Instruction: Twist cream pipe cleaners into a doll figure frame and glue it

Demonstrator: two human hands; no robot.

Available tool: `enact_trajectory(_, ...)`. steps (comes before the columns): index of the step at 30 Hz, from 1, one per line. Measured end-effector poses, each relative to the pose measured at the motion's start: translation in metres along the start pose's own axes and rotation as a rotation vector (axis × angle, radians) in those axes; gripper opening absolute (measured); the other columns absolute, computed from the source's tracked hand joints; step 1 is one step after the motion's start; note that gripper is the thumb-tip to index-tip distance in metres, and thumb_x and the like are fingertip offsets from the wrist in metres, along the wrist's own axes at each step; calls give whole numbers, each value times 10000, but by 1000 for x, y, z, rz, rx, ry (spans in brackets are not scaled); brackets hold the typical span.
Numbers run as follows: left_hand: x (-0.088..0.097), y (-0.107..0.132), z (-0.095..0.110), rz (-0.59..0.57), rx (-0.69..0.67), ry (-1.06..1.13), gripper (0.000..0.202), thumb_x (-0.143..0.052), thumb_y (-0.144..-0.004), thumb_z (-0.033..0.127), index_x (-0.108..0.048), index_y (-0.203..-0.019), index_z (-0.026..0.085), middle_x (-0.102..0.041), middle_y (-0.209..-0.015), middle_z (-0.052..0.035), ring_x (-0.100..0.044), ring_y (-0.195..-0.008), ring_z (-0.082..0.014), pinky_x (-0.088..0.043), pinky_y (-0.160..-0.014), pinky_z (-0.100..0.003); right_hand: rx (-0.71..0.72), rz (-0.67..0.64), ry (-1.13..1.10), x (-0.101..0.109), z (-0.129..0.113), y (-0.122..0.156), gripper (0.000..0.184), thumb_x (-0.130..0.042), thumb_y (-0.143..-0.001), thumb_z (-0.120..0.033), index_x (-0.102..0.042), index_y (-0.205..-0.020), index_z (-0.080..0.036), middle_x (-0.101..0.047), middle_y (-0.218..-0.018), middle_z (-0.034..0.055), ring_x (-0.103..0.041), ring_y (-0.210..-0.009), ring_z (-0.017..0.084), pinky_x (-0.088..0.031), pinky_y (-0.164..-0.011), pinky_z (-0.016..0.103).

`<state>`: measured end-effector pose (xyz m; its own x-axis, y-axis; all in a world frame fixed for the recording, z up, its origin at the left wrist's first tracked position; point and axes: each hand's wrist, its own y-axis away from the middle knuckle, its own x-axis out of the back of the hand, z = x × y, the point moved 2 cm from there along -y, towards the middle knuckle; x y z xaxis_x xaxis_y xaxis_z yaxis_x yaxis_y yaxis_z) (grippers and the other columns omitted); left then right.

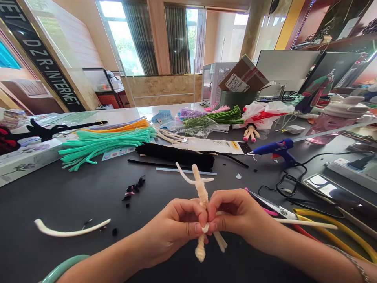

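Between my two hands is a cream pipe-cleaner figure (201, 190), its body wrapped in fuzzy stem, with thin arms sticking out near the top and a wrapped leg pointing down. My left hand (184, 220) pinches it from the left with thumb and forefinger. From the other side my right hand (228, 210) pinches a wrapped part at the figure's lower middle, fingertips almost meeting the left ones. A loose cream end hangs below the right fingers. Some of the figure is hidden behind the fingertips. A pale stem (309, 223) shows beyond my right wrist.
Scissors (282, 211) with yellow handles lie beside my right forearm. Farther back are a blue glue gun (273, 150), a black stem bundle (176, 156), mint-green stems (106, 145) and a small doll (250, 133). A curved white stem (72, 233) and black scraps (135, 186) lie left.
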<state>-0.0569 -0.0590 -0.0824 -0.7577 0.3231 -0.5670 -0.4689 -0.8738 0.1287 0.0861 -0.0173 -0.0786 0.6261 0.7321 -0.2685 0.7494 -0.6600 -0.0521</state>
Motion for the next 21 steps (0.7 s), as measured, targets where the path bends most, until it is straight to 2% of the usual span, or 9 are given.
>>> enact_trajectory(4, 1, 0, 0, 66, 25, -18, 231, -800, -653, 252, -611, -657, 120, -592, -685, -7, -553, -635, -94, -408, -624, -205, -27, 21, 48, 1, -3, 0, 252, -778, -665, -324, -592, -656, -154, -630, -638, -10, -623, -598, 127, -488, -643, 273)
enact_trajectory(10, 4, -2, 1, 199, -103, -80, 323, -796, -651, 193, -483, -721, 157, -587, -706, 29, -555, -595, -78, -393, -553, -194, -30, 212, 318, 11, -11, 0, 165, -743, -668, -254, -620, -652, -147, -539, -573, -42, -445, -525, 75, -331, -486, 207)
enact_trajectory(13, 6, -2, -1, 225, -99, -106, 359, -777, -673, 181, -435, -781, 179, -619, -721, 25, -569, -574, -82, -398, -543, -201, -27, 253, 434, 12, -13, 0, 136, -678, -696, -249, -598, -649, -150, -531, -581, -32, -452, -540, 86, -346, -501, 215)
enact_trajectory(16, 8, -2, -2, 242, -74, -156, 354, -769, -682, 186, -456, -848, 172, -634, -743, 11, -586, -592, -92, -418, -559, -212, -8, 265, 568, 12, -12, 1, 116, -640, -710, -258, -598, -667, -158, -549, -602, -16, -498, -545, 105, -387, -509, 230)
enact_trajectory(21, 9, -3, -4, 200, -46, -238, 348, -785, -654, 215, -485, -820, 156, -642, -706, 1, -600, -589, -114, -443, -543, -230, 122, 283, 817, 11, -11, 3, 76, -590, -732, -218, -629, -683, -176, -592, -659, 12, -556, -565, 124, -448, -523, 239)
